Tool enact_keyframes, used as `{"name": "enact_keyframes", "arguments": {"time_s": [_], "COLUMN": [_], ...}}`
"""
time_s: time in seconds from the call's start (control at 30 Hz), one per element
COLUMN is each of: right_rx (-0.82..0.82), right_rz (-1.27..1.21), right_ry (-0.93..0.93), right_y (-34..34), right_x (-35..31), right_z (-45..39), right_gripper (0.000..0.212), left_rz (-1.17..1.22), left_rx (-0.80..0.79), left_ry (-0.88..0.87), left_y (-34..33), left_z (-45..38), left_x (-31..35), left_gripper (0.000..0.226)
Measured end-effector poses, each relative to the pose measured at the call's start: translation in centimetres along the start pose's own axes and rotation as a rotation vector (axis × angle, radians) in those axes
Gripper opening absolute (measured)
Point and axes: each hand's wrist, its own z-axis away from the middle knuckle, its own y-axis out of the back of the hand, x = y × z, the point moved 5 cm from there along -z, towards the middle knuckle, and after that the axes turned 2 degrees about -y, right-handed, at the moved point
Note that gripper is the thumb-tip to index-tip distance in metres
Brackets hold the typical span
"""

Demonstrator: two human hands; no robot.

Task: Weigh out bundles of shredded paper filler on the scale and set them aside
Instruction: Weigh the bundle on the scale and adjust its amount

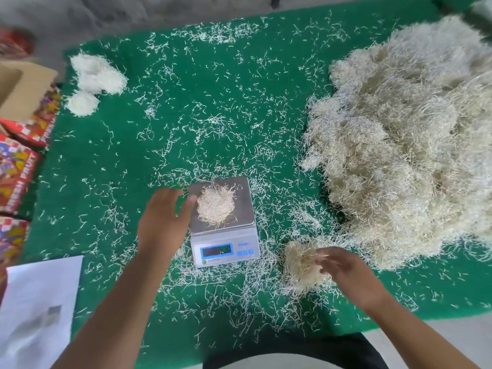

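Observation:
A small digital scale [247, 209] stands on the green mat, front centre. On its metal pan lies a rounded bundle of shredded paper [215, 205]. My left hand [165, 211] hovers at the pan's left edge, fingers relaxed, thumb tip next to the bundle. My right hand [346, 270] grips a loose clump of shredded paper [300, 265] lying on the mat to the right of the scale. A big heap of shredded paper [404, 145] fills the right side. Finished bundles [95, 75] lie at the far left.
Loose shreds litter the whole green mat [213, 115]. Colourful fruit cartons [18, 166] and an open brown box [24, 89] stand along the left edge. A white sheet of paper [37, 310] lies at the front left.

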Motion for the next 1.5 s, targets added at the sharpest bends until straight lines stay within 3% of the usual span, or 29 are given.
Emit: {"name": "enact_keyframes", "arguments": {"time_s": [0.1,0.23,0.93,1.2,1.37,1.5], "right_rx": [0.021,0.024,0.057,0.05,0.045,0.024], "right_rz": [0.014,-0.006,-0.069,-0.096,-0.095,-0.065], "right_ry": [0.01,0.007,-0.034,-0.1,-0.145,-0.158], "right_y": [0.0,-0.4,-0.5,-0.8,-1.1,-1.1], "right_x": [-0.3,-0.5,2.0,3.0,3.7,4.3], "right_z": [0.0,0.3,1.7,2.4,3.1,3.8], "right_gripper": [0.021,0.02,0.015,0.017,0.014,0.015], "left_rz": [0.098,0.108,0.138,0.247,0.226,0.094], "left_rx": [0.086,0.089,0.065,-0.014,-0.243,-0.388], "left_ry": [0.143,0.192,0.075,-0.045,-0.105,-0.194], "left_y": [2.0,2.7,0.1,-1.9,-5.5,-9.3], "left_z": [1.6,2.5,0.8,-1.5,-4.1,-4.9], "left_x": [-3.3,-5.0,-2.1,1.2,3.9,5.6], "left_gripper": [0.046,0.045,0.056,0.091,0.128,0.13]}}
